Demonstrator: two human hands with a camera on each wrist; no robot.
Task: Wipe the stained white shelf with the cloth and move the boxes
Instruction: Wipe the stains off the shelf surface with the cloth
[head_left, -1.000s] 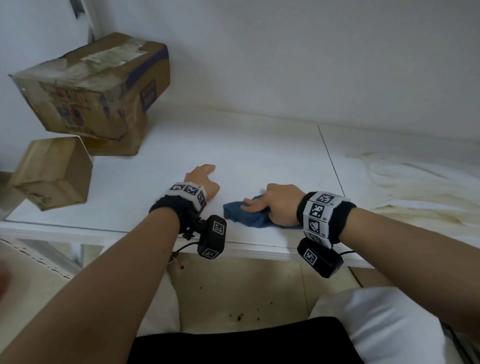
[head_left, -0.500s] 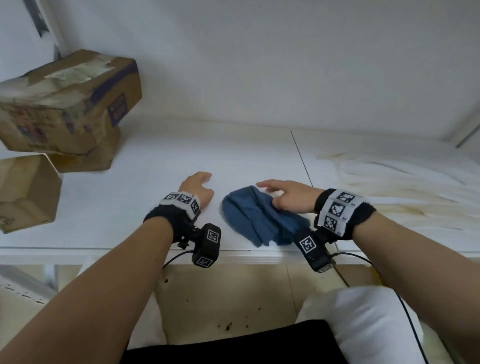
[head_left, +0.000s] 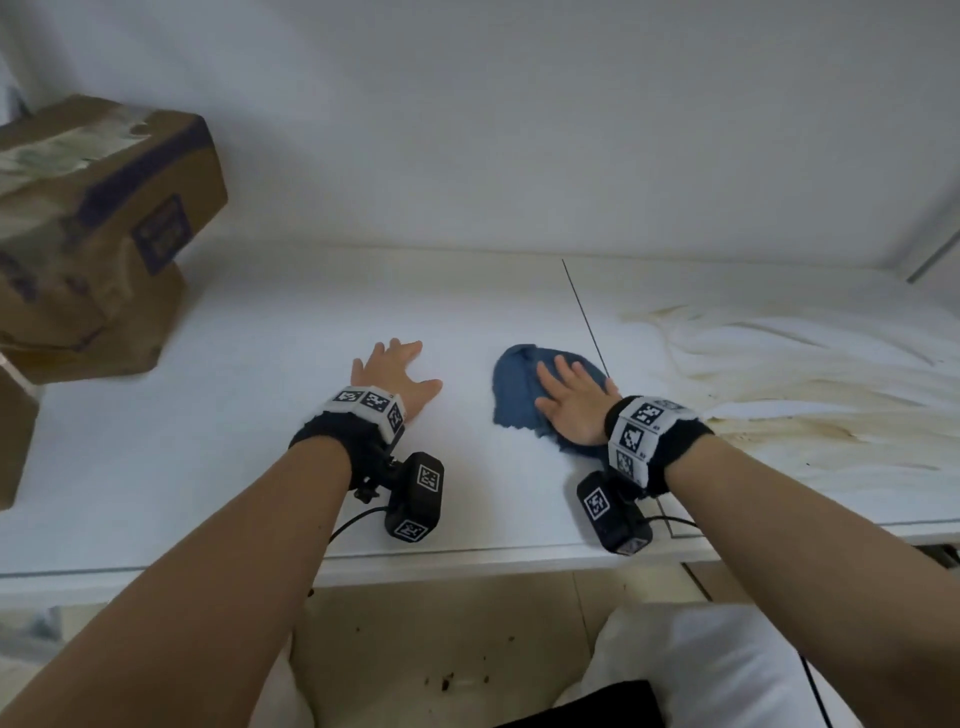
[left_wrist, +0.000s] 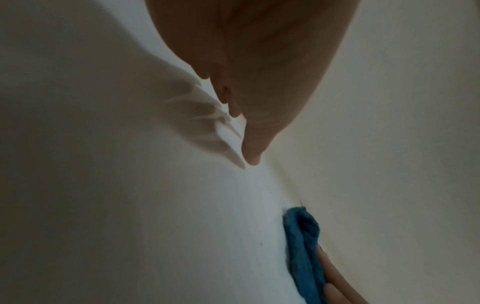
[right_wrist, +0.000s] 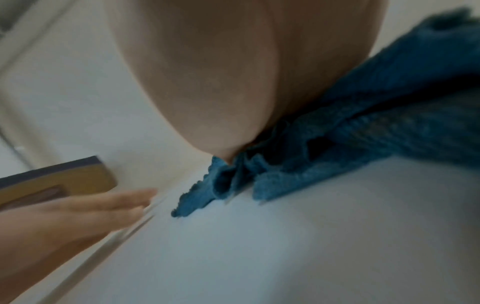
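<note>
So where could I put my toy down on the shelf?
Between the boxes and the left hand the shelf is bare. The right hand covers the cloth, and stains lie further right.

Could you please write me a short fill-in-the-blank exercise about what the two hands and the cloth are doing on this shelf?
1. The right hand presses flat on a cloth whose colour is ____.
2. The left hand lies with straight fingers on the bare white ____.
3. The yellowish-brown stains lie to the ____ of the cloth.
4. The cardboard boxes are stacked at the shelf's ____ end.

Missing words: blue; shelf; right; left
</note>
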